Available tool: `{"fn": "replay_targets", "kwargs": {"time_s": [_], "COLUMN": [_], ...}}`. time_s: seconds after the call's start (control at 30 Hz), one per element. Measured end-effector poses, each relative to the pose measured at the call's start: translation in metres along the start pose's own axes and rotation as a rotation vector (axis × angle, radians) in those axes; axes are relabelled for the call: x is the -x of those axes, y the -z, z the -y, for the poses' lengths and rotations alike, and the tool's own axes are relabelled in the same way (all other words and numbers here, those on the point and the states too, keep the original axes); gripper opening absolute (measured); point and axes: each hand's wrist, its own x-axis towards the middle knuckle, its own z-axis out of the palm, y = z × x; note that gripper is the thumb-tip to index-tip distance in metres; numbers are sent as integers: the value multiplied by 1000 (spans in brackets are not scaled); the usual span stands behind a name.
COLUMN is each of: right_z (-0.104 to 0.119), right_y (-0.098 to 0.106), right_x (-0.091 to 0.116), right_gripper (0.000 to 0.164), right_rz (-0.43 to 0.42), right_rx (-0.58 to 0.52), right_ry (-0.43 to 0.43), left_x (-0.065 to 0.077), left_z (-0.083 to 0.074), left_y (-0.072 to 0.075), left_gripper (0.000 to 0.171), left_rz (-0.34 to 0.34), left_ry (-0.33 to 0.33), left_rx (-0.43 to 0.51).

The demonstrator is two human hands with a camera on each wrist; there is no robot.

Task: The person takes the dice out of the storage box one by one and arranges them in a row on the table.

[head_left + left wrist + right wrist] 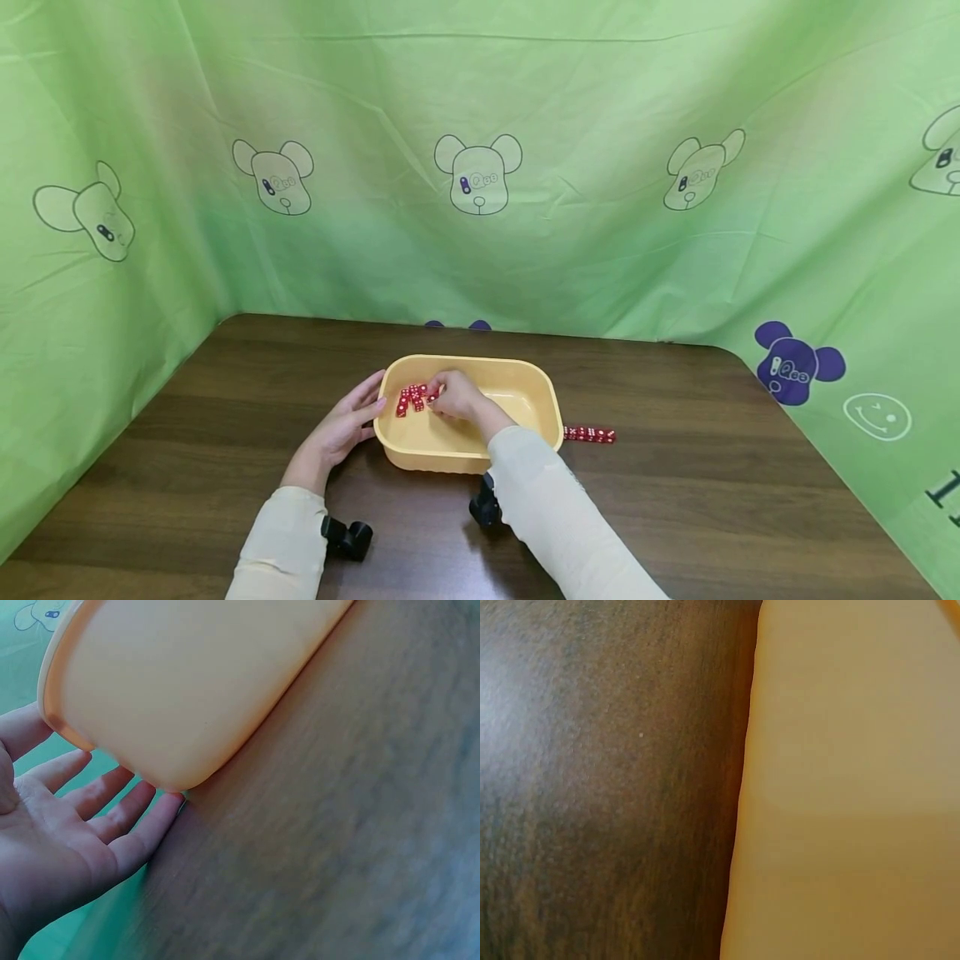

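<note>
A pale yellow plastic tub (pixel 467 460) sits on the table, with several red dice (pixel 402 402) with white pips grouped at the left of its floor. My right hand (pixel 459 395) reaches down into it and pinches a red die (pixel 432 399) beside that group. Fingertips partly cover this die. At the tub's left end, my left hand (pixel 341 429) touches the rim and outer wall. Its spread fingers (pixel 124 817) rest against that wall in the left wrist view. The right wrist view has only the tub's side (pixel 847 780) and table; the right hand is out of it.
A straight row of red dice (pixel 590 434) lies on the brown wooden table (pixel 697 500), just right of the tub. Black wrist devices (pixel 348 540) sit by both sleeves. A green printed cloth (pixel 585 250) hangs behind and along the sides.
</note>
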Motion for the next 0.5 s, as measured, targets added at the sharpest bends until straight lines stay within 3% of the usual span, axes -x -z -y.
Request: {"fn": "replay_targets", "kwargs": {"time_s": [0.5], "right_z": [-1], "right_y": [1], "right_x": [1], "right_gripper": [8], "right_rz": [26], "right_rx": [82], "right_ry": [-8], "left_x": [1], "left_z": [0], "left_y": [0], "left_gripper": [54], "left_rz": [9], "left_ry": [-1], "left_rx": [3]}}
